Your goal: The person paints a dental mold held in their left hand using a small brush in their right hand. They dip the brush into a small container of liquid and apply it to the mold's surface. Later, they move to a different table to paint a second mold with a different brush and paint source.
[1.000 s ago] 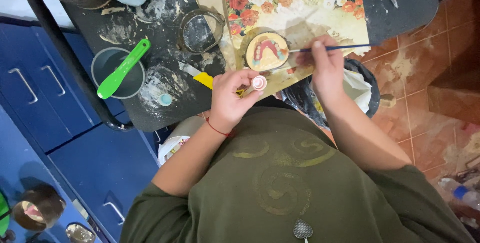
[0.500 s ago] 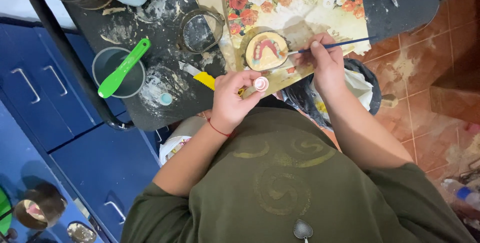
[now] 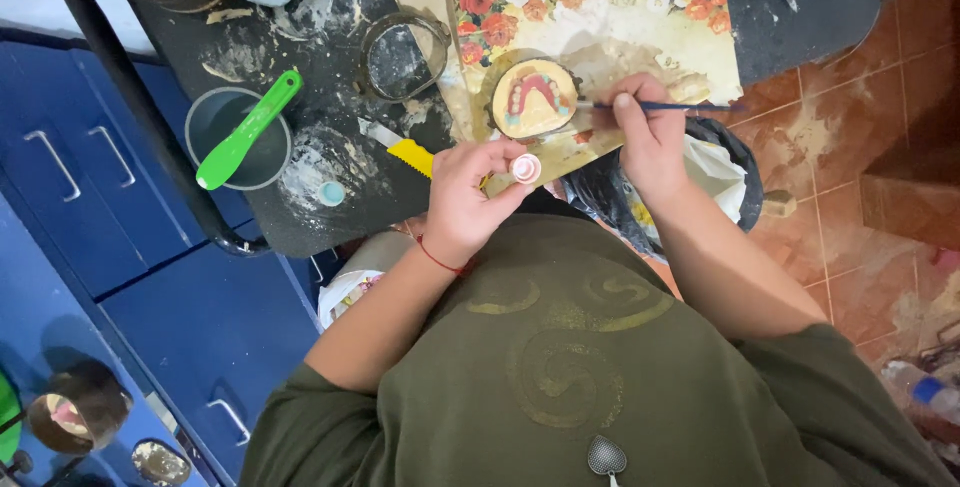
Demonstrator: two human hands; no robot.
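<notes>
Right hand [image 3: 650,142] pinches a thin brush [image 3: 665,107], long axis left-right, tip apparently touching the round denture mould [image 3: 533,99] just left; left hand [image 3: 468,197] fingertips grip a small pink cup [image 3: 526,168], nearer.

Open tabletop between green spatula cup [image 3: 236,137] and round mould [image 3: 533,99], metal ring [image 3: 402,57] crowding above, yellow tool [image 3: 412,156] below

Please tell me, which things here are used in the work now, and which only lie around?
In use: thin brush in right hand; dental mould; small pink-white pot in left hand.

Lying about: green spatula across grey cup; metal ring; yellow-handled tool.
</notes>
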